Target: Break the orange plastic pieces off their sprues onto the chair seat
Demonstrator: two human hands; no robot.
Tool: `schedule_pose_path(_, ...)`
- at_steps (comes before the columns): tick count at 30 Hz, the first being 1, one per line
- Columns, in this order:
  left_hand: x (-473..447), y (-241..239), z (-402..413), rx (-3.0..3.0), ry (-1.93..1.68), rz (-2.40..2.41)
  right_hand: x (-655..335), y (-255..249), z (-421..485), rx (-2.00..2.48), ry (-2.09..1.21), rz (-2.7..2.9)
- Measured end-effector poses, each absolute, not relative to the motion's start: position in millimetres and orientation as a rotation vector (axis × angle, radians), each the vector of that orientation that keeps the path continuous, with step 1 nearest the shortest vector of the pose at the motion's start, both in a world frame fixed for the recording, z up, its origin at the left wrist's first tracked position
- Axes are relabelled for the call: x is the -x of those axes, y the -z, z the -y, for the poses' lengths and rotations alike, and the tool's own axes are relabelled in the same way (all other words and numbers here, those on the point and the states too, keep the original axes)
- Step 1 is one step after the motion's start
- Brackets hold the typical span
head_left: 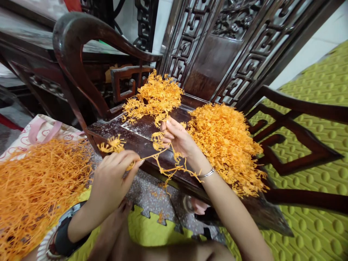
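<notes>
My left hand [116,174] is closed, with thumb and fingers pinching the end of a thin, branching orange plastic runner [160,168]. A small orange spidery flower piece [112,144] sticks out past its knuckles, seemingly held in the same hand. My right hand [176,136] is raised over the dark wooden chair seat [136,136], closed in a pinch on orange spidery flower pieces [157,139]. Beyond that hand stands a loose pile of like pieces [157,94]. A larger, denser pile [225,145] sits on the seat to its right.
At the left, a printed bag with pink handles [45,130] lies beside a big heap of orange runners [40,181]. The chair's curved armrest [78,29] and carved backrest [214,69] frame the seat. Green mats [312,163] cover floor at the right.
</notes>
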State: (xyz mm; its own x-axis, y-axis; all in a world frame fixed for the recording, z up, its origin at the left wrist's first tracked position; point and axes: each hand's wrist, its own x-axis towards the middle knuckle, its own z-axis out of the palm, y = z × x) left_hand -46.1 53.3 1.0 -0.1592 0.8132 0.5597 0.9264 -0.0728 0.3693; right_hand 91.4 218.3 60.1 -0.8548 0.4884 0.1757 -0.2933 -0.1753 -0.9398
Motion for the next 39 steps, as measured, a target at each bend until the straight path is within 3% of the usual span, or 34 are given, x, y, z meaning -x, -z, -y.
schedule_pose_path(13,54.0,-4.3,-45.4,1.911,0.894,1.951,-95.2,-68.0,-214.3,0.251,-2.072,1.629)
schedule_pose_path(18,62.5,-1.1,-45.4,1.927,0.994,1.899,-101.0,-71.0,-215.8,0.328,-1.962,1.62)
schedule_pose_path(28,84.3,19.0,-38.7,2.201,1.22,2.23,-106.1,-77.9,-226.7,0.444,-1.6,1.636)
schedule_pose_path(35,111.4,44.1,-34.6,2.634,0.838,2.214,-98.9,-75.3,-215.8,0.308,-1.819,1.719)
schedule_pose_path(39,135.0,35.5,-37.5,2.486,0.921,2.26,-92.4,-68.7,-211.9,0.291,-1.951,1.756)
